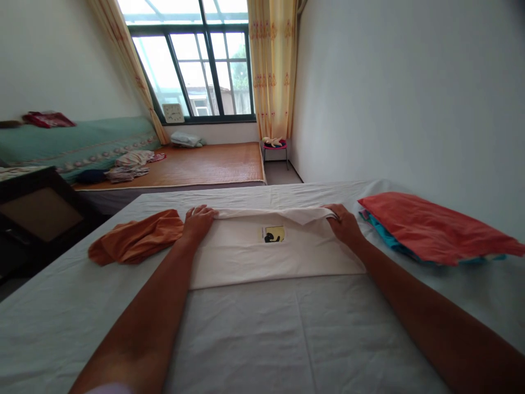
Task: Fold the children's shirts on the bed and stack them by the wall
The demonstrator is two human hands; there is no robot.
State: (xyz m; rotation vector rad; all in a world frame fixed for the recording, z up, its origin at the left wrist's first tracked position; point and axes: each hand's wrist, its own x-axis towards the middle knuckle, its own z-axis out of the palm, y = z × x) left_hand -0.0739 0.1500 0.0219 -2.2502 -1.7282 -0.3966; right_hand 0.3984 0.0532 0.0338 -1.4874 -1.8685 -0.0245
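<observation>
A white T-shirt (238, 254) with a small yellow and black print lies folded into a wide, flat rectangle on the sheet-covered surface (246, 334). At its far left corner, my left hand (200, 219) is closed on the cloth. My right hand (342, 219) grips the far right corner, thumb and fingers pinching the edge. Between the two hands the far edge is slightly raised, with a loose flap toward the right. An orange-brown cloth (139, 238) lies crumpled just left of my left hand.
To the right lies a red folded cloth (435, 227) on top of blue fabric (388, 236). Beyond the far edge stands a bed with a brown mat (213, 161) and clothes piles (133, 160). A dark cabinet (36, 208) is at left; a wall (402, 98) borders the right.
</observation>
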